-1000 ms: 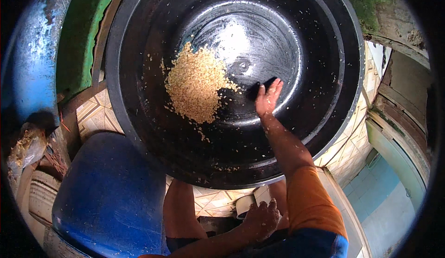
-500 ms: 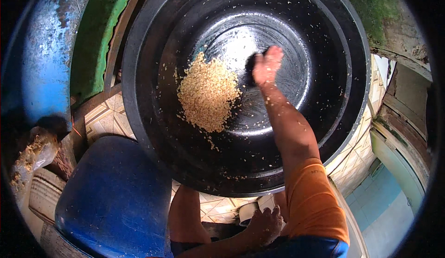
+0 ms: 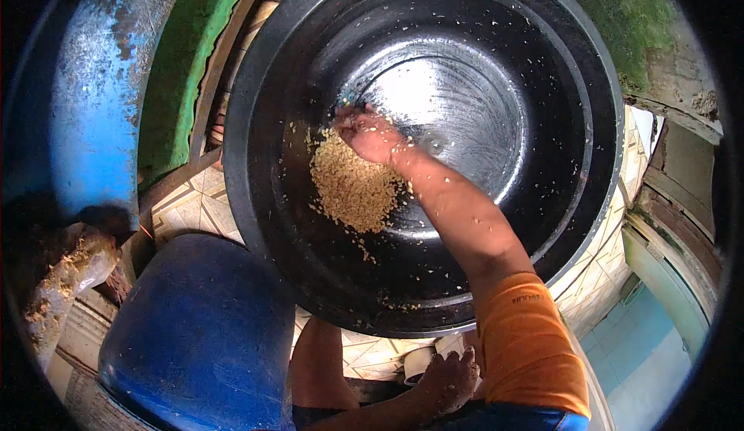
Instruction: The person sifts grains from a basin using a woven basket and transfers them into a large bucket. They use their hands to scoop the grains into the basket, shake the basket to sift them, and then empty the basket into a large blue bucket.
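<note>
A heap of pale yellow, split-bean-like grains lies on the left side of a big round black tub. Over the heap's far edge is my right hand, its fingers stretched toward the tub's left wall and somewhat blurred. Grains stick to that hand and its forearm; it touches the heap but grips nothing I can see. Outside the tub, low in the view, my left hand rests by my knee. Its fingers are apart and loosely bent, with bits stuck to them and no object held.
A blue plastic drum stands against the tub's near left side. Farther left are a worn blue barrel and a green surface. A small pale cup sits on the tiled floor. A mossy ledge borders the far right.
My right hand has swept left across the tub's bottom, from its middle to the heap's far edge. The left hand stays by my knee. The whole view has shifted slightly.
</note>
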`<state>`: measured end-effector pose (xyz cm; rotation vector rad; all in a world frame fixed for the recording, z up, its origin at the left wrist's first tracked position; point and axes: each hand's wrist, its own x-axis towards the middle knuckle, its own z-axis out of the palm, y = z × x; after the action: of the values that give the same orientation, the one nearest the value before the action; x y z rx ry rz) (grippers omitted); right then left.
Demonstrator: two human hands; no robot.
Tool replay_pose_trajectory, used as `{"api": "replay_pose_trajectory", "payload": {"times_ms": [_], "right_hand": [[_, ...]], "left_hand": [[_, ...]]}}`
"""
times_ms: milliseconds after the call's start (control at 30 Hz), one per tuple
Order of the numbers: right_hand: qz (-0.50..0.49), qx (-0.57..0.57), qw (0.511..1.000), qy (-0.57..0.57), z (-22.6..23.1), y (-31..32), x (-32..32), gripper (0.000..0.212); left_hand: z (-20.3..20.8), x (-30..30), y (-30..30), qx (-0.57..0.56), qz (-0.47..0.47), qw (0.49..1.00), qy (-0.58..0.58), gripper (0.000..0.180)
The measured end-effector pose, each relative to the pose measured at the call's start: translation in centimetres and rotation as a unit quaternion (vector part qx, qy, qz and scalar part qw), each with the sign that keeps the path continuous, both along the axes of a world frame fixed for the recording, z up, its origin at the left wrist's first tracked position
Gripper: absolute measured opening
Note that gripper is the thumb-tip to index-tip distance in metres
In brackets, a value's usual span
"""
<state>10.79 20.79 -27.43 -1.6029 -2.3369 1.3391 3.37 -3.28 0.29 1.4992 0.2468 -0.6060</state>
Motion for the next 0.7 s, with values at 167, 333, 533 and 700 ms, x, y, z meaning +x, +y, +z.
{"api": "replay_pose_trajectory", "payload": {"times_ms": [167,333,533,700], "right_hand": [[-0.585,-0.005,0.796,0.156,0.7,4.8,4.8,0.056],[-0.599,-0.154,0.728,0.296,1.5,8.0,3.4,0.064],[-0.333,-0.024,0.933,0.133,2.4,3.2,-3.3,0.051],[-0.330,0.075,0.924,0.178,7.1,-2.3,-9.8,0.085]], "left_hand": [[0.2,-0.1,-1.8,0.056,0.075,0.995,-0.043,0.037],[0.5,-0.3,-1.6,0.053,0.110,0.991,-0.053,0.029],[0.3,-0.4,-3.4,0.052,0.115,0.992,-0.027,0.031],[0.0,-0.5,-3.3,0.044,0.109,0.993,-0.026,0.034]]}}
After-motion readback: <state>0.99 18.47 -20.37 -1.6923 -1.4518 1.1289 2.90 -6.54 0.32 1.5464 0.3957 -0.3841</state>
